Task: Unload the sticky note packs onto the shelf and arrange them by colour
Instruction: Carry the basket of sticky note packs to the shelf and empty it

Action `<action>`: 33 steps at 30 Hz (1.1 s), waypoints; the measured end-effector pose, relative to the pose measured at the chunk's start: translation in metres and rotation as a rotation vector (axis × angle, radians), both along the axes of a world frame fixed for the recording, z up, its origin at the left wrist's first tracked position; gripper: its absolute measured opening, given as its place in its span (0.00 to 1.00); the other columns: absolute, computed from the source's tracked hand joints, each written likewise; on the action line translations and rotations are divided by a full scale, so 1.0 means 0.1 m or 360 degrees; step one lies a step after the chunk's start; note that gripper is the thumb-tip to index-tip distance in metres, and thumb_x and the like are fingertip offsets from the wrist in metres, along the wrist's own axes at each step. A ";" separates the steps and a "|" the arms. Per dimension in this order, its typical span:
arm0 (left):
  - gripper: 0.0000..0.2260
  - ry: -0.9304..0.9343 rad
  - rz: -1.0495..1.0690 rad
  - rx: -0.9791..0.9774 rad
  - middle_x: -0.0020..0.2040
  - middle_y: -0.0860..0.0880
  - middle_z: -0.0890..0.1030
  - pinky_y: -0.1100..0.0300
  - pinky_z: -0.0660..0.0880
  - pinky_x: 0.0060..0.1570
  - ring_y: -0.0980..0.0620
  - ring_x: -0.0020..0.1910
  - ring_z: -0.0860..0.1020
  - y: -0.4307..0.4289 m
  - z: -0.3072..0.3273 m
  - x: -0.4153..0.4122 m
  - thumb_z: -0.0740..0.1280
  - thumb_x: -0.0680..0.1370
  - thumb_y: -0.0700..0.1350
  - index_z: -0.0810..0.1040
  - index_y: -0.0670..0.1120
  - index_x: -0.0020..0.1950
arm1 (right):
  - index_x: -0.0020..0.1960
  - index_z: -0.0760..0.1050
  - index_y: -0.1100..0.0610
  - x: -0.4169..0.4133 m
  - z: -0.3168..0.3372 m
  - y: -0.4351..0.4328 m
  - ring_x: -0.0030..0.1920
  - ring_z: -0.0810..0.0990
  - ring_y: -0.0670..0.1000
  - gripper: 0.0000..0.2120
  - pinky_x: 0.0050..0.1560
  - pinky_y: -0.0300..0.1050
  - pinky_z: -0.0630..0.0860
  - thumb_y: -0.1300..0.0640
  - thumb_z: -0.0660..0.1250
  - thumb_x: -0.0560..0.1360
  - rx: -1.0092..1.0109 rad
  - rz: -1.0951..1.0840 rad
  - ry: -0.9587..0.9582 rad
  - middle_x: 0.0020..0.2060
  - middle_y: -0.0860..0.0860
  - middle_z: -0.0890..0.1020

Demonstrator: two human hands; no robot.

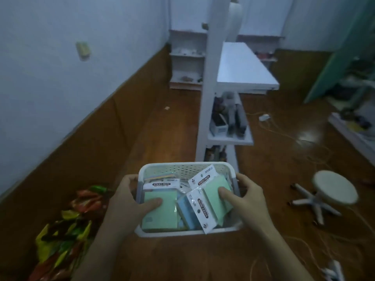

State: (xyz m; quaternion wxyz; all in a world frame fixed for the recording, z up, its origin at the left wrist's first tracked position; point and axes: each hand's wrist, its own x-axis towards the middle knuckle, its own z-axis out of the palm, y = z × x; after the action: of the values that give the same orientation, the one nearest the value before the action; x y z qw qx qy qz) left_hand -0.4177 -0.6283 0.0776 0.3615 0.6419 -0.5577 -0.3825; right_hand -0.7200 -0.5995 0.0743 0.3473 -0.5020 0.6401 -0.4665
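— What do the hands hold?
— The left hand (pixel 129 201) and right hand (pixel 246 196) clasp opposite side walls of a white perforated basket (pixel 182 169), fingers wrapped outside, each thumb pressed on a green sticky note pack (pixel 159 209) inside.

— And around it?
— A blue pack (pixel 187 211) sits between the green ones (labels read "STICKY NOTE"). Ahead stands the white shelf (pixel 241 63), well apart; a stool (pixel 333 189) on the right, bright wrappers (pixel 67 230) on the floor left.
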 end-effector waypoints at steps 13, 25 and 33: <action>0.26 -0.0060 -0.0934 0.0091 0.54 0.58 0.82 0.49 0.85 0.43 0.54 0.48 0.85 -0.19 -0.23 -1.85 0.82 0.66 0.50 0.72 0.62 0.57 | 0.58 0.80 0.44 -1.30 -0.14 1.34 0.49 0.86 0.43 0.15 0.42 0.43 0.85 0.50 0.78 0.73 0.0205 -0.0787 0.0042 0.48 0.40 0.86; 0.29 -0.0190 -0.1164 0.0003 0.51 0.52 0.84 0.53 0.84 0.39 0.58 0.41 0.85 -0.02 -0.09 -3.87 0.81 0.68 0.51 0.68 0.55 0.61 | 0.55 0.73 0.41 -3.03 -0.02 1.72 0.49 0.80 0.42 0.22 0.39 0.36 0.79 0.46 0.81 0.68 0.0249 -0.1043 0.0133 0.50 0.38 0.80; 0.17 -0.0055 -0.1025 0.0074 0.48 0.46 0.83 0.50 0.83 0.41 0.51 0.42 0.84 -0.31 -0.04 -4.51 0.76 0.75 0.44 0.74 0.51 0.59 | 0.64 0.76 0.47 -3.76 -0.07 1.45 0.52 0.81 0.43 0.23 0.44 0.38 0.81 0.46 0.77 0.72 0.0269 -0.0983 0.0108 0.55 0.42 0.82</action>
State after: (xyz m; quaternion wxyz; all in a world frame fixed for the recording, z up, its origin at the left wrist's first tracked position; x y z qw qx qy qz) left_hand -0.8687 -0.6588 0.0734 0.1976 0.4468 -0.7294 -0.4789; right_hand -1.0963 -0.4542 0.0678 0.2081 -0.2685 0.8099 -0.4781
